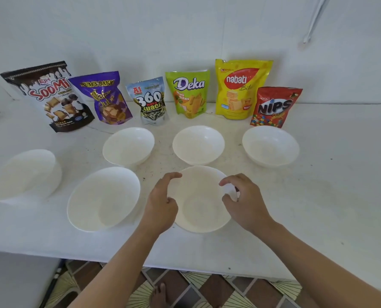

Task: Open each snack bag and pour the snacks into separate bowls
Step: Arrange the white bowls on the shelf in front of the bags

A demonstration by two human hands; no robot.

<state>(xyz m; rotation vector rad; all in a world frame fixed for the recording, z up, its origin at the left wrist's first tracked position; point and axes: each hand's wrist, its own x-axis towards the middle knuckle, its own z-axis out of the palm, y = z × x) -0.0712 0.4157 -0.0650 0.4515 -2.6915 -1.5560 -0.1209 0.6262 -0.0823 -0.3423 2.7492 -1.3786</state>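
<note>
- White table [318, 207]: carries every item listed.
- Bowls, white, six, all without contents: centre bowl [204, 210] at 6 o'clock; left-front bowl [103, 198] at 8; tilted bowl [27, 174] at 9; back-left bowl [128, 145], back-middle bowl [198, 144] and back-right bowl [270, 145] in a row at mid-table.
- Snack bags, six, upright and sealed, in a row from 10 to 2 o'clock: Soomi bag [49, 96], purple wafer bag [105, 98], Kuaci bag [150, 102], Deka bag [189, 94], Nabati bag [240, 90], Nips bag [273, 107].
- Left hand [162, 201]: at the centre bowl's 9 o'clock rim, fingers loosely curved, grasping nothing.
- Right hand [242, 196]: at its 3 o'clock rim, likewise relaxed; rim contact unclear.
</note>
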